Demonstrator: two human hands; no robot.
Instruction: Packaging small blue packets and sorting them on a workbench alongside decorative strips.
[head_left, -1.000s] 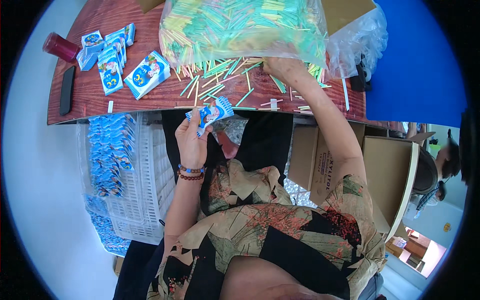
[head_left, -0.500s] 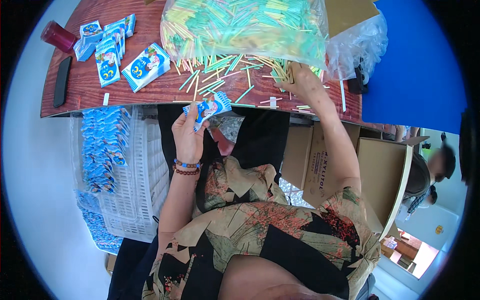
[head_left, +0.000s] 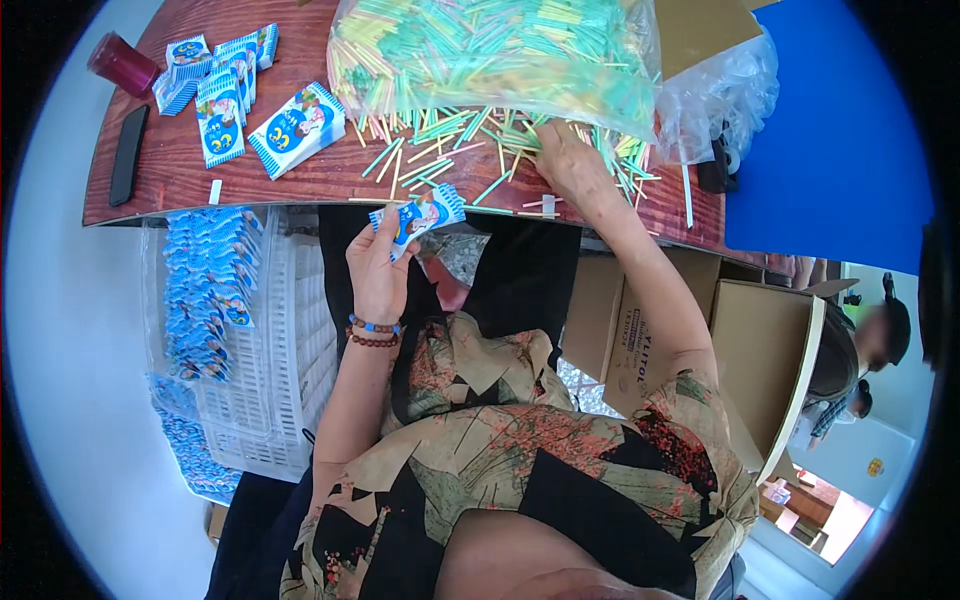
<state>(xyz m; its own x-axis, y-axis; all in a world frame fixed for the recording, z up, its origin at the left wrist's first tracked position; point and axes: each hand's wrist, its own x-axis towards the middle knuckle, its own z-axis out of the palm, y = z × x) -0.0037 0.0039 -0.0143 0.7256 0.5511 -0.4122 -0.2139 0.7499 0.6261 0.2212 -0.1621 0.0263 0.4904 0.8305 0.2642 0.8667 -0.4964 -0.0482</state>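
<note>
At the table: a reddish-brown wooden table [head_left: 300, 180] runs across the top of the view, its near edge above the person's lap.
Room: pale floor to the left, a blue wall [head_left: 830, 150] to the right, another person seated at far right.
Left hand: the left hand [head_left: 378, 270] grips a small blue-and-white packet [head_left: 418, 215], raised just below the table edge.
Right hand: the right hand [head_left: 570, 165] rests, fingers curled, on loose green and yellow sticks [head_left: 440, 150]; what it pinches cannot be told.
Bag: a clear bag of sticks [head_left: 490, 50] lies behind the loose ones.
Nearby: more packets [head_left: 250, 100], a dark phone [head_left: 128, 155], a red cup [head_left: 122, 64].
Below: a white crate [head_left: 280, 370] hung with packets, cardboard boxes [head_left: 640, 330] at right.
</note>
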